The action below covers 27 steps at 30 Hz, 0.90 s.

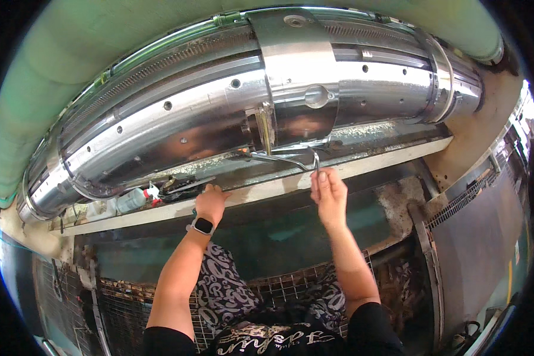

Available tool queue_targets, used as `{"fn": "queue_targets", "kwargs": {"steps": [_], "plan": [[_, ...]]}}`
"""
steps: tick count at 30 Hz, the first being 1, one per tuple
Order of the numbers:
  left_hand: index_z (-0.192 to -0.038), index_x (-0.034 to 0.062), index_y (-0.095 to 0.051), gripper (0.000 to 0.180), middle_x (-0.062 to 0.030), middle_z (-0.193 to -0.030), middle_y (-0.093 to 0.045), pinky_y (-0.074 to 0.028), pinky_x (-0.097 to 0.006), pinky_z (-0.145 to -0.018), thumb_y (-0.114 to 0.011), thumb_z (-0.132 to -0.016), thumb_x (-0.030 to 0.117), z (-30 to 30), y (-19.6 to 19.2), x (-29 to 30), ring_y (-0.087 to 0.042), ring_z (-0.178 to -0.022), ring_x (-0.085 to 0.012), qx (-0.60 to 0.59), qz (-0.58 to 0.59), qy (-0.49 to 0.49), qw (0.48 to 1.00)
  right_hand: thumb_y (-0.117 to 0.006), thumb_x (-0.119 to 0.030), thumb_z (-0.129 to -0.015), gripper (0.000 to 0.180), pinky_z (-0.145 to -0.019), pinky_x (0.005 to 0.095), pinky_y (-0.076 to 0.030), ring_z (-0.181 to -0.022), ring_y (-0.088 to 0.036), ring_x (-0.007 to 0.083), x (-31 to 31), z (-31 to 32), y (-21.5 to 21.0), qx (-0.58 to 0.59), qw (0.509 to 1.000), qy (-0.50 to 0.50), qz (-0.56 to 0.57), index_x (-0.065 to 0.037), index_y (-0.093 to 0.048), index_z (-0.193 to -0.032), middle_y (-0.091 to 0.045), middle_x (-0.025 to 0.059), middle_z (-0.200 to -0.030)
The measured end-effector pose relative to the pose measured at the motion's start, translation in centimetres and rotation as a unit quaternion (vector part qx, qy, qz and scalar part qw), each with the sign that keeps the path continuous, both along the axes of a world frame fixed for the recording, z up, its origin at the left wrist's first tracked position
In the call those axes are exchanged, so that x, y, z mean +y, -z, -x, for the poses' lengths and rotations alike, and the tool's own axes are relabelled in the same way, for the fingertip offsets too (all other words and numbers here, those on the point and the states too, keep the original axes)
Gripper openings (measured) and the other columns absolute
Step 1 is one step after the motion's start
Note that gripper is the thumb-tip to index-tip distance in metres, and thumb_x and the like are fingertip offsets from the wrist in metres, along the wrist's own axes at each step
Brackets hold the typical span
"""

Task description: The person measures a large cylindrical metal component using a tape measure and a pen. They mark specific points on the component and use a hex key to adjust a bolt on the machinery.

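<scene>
Raised at the ledge's front edge, my right hand [329,193] is closed, with thumb and fingers pinching a slim silver hand tool [315,160]. Its upper end points toward the machine; its exact kind is unclear. Just left of it, a long bent metal rod [282,158] lies along the ledge. My left hand [209,204], with a watch [202,225] at the wrist, is over the pale ledge [249,193]. Its thumb sticks out apart from the partly hidden fingers, and I see nothing held. Several dark-handled tools [187,185] lie close beyond that hand.
A large shiny metal cylinder [207,101] with screw holes and a wide collar [296,65] spans the view ahead. A green pipe [53,77] curves above it. Clear plastic bottles [130,200], one red-capped, stand on the ledge at left. Wire grating [130,296] lies below.
</scene>
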<state>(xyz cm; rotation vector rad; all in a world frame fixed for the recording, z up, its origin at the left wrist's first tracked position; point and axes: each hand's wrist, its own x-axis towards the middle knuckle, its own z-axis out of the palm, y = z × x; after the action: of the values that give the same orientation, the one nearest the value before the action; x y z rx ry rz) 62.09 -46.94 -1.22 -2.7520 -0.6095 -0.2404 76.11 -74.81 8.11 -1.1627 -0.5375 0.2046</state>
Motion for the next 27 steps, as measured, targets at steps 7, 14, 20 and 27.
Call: {"fn": "queue_targets", "kwargs": {"steps": [7, 14, 20, 27], "plan": [[-0.084, 0.003, -0.058, 0.04, -0.0129, -0.083, -0.056, -0.051, -0.037, -0.058, -0.052, -0.085, 0.043, -0.5, -2.1, -1.9, -0.061, -0.072, -0.0299, -0.027, 0.056, -0.046, 0.997, -0.051, -0.018, -0.091, 0.019, -0.059, 0.0288, -0.04, -0.061, -0.047, 0.0153, -3.4, -7.1, -2.7, -0.236, 0.95, 0.043, 0.202, -0.001, -0.056, -0.085, -0.052, 0.0081, -0.064], [-0.083, 0.003, -0.058, 0.041, -0.0134, -0.081, -0.055, -0.051, -0.038, -0.054, -0.052, -0.084, 0.043, -0.1, -2.0, -1.7, -0.061, -0.065, -0.0308, -0.048, 0.045, -0.036, 0.997, -0.056, -0.025, -0.086, 0.019, -0.063, 0.041, -0.044, -0.076, -0.055, 0.0383, -3.9, -9.4, -5.7, -0.377, 0.858, 0.066, 0.343, -0.006, -0.057, -0.086, -0.058, 0.0174, -0.079], [-0.084, 0.0029, -0.056, 0.039, -0.0145, -0.078, -0.054, -0.049, -0.039, -0.048, -0.051, -0.086, 0.041, 0.1, -1.6, -1.6, -0.059, -0.058, -0.0317, -0.083, 0.03, -0.005, 0.996, -0.055, -0.021, -0.085, 0.016, -0.07, 0.0408, -0.045, -0.082, -0.056, 0.0345, -4.0, -10.9, -8.2, -0.507, 0.778, 0.067, 0.365, -0.006, -0.058, -0.086, -0.059, 0.0125, -0.084], [-0.08, 0.0041, -0.057, 0.039, -0.0134, -0.078, -0.055, -0.049, -0.038, -0.051, -0.051, -0.086, 0.042, 0.4, -1.6, -1.4, -0.06, -0.061, -0.0302, -0.096, 0.033, 0.01, 0.995, -0.048, -0.031, -0.089, 0.023, -0.074, 0.0436, -0.041, -0.085, -0.054, 0.0318, -3.3, -11.1, -5.2, -0.572, 0.695, 0.206, 0.384, -0.009, -0.056, -0.086, -0.058, 0.0109, -0.084]]}}
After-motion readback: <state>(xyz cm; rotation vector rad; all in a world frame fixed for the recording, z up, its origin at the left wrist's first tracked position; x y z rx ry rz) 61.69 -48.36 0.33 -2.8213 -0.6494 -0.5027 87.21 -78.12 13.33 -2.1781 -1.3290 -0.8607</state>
